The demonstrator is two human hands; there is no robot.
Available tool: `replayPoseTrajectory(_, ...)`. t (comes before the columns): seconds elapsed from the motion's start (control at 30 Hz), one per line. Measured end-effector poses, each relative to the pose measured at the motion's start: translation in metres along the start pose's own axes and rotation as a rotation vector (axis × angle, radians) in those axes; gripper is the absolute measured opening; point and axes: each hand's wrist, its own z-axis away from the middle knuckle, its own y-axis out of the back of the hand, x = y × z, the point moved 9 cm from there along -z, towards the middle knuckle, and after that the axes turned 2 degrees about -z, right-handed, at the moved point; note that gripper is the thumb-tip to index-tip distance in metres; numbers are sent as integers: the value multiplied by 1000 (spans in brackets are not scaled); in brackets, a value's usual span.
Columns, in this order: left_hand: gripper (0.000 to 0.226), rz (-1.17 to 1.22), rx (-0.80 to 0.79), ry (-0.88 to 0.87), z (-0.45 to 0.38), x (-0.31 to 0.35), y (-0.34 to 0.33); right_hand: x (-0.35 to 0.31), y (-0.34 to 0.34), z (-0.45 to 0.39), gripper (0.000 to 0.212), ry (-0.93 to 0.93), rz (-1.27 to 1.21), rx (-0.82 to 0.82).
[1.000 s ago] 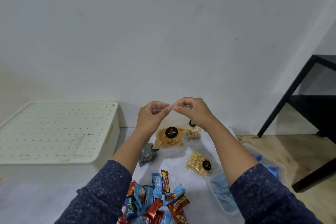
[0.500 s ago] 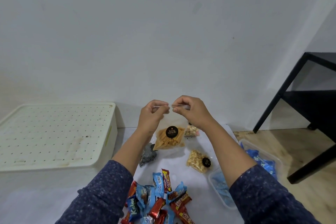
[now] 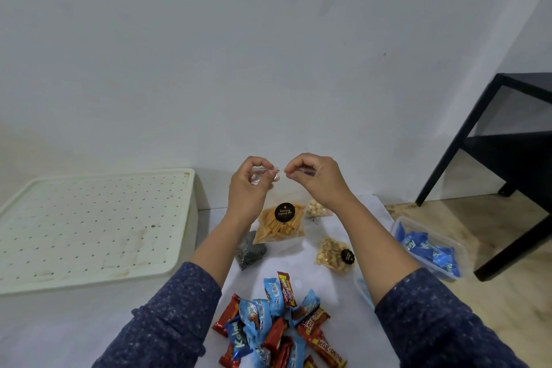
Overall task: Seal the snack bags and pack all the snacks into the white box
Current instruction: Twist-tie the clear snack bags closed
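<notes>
A clear bag of orange potato sticks (image 3: pixel 279 222) with a round black label hangs in the air in front of me. My left hand (image 3: pixel 249 185) and my right hand (image 3: pixel 316 178) both pinch its top strip, fingertips almost touching at the middle. The white box (image 3: pixel 89 227) stands at the left with its perforated lid on. On the white sheet lie a bag of round pale snacks (image 3: pixel 317 208), a bag of nuts with a black label (image 3: pixel 334 254), a grey patterned packet (image 3: pixel 249 250) and a pile of red and blue wrapped bars (image 3: pixel 277 329).
A clear plastic tub (image 3: pixel 430 248) holding blue packets sits at the right on the wooden floor, with another clear tub's edge (image 3: pixel 363 290) by my right forearm. A black metal shelf (image 3: pixel 507 158) stands at the far right. The wall is close behind.
Both hands stay pinched on the bag's top. My fingertips have parted slightly along the strip, and the hanging bag has shifted a little lower in view.
</notes>
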Motion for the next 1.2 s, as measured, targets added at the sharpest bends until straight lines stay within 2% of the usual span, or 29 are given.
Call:
replayPoseTrajectory(0.17,13,-8,-5,0,-1,-2,5,3,-3,4,10,-51,-36,29)
replayPoseTrajectory(0.37,17,5,-23,10,-2,-9,7,6,-4,8,17,-111,-47,45)
replayPoseTrajectory(0.57,18,84,63,89,-13,-23,16,2,-10,17,53,-62,33,-90)
replayPoseTrajectory(0.7,22,70,32,76,-21,-26,9,19,-6,14,41,-113,107,-103)
replayPoseTrajectory(0.9,43,-95,-129,4,-26,-39,-11,55,4,-1,25,-249,82,-79)
replayPoseTrajectory(1.07,27,-502,-243,-28,-39,-81,-29,102,-1,-26,26,-302,116,-100)
replayPoseTrajectory(1.2,23,-623,-208,48,-62,-118,-35,146,-10,-48,21,-356,112,-125)
